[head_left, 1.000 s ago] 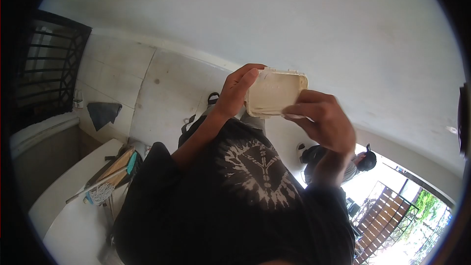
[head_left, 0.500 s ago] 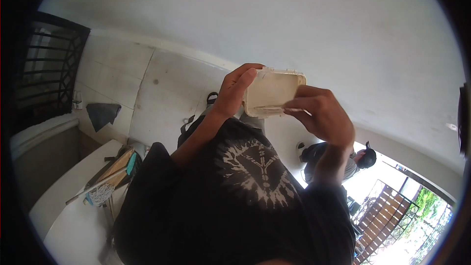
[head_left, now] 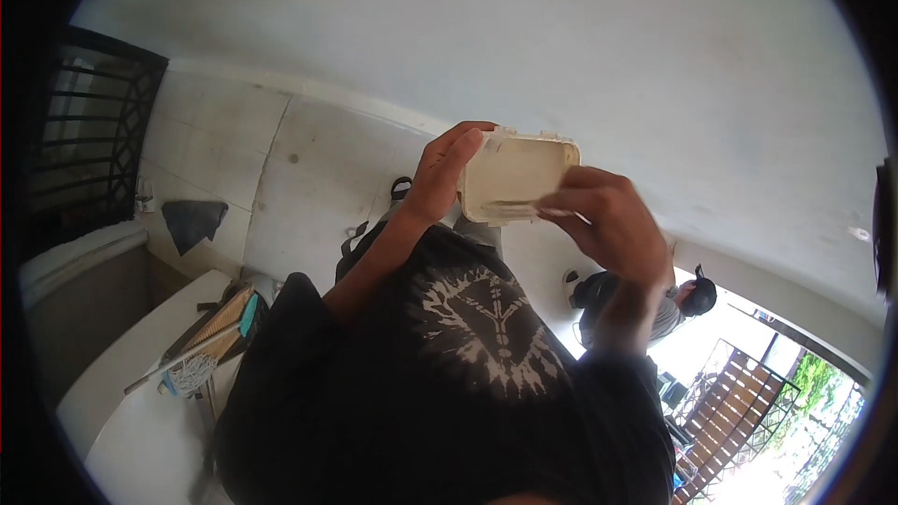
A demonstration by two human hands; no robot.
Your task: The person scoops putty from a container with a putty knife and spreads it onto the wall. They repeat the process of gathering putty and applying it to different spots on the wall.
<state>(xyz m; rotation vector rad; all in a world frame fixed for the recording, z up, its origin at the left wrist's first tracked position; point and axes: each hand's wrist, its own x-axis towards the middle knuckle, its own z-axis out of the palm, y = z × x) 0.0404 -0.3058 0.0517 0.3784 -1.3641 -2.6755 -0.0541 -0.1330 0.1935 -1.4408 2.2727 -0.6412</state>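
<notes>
A shallow off-white plastic box (head_left: 528,138) is tilted up in front of my chest, its open side facing me. My left hand (head_left: 445,171) grips its left side, thumb on the rim and fingers behind. My right hand (head_left: 613,224) is at the box's lower right corner, fingers pinched together and slightly blurred. A thin pale strip (head_left: 510,207) runs along the inside of the lower wall toward those fingertips. I cannot make out what the strip is. The inside of the box looks pale and smooth.
A large white wall (head_left: 524,28) rises close ahead. Another person (head_left: 599,295) in a dark cap is at the right, by a bright opening with a slatted wooden gate (head_left: 739,402). A mop (head_left: 192,369) and a grey cloth (head_left: 195,224) are at the left, near a barred window (head_left: 103,122).
The box and both hands have shifted very slightly left in view. My right fingers stay pinched at the box's lower right corner.
</notes>
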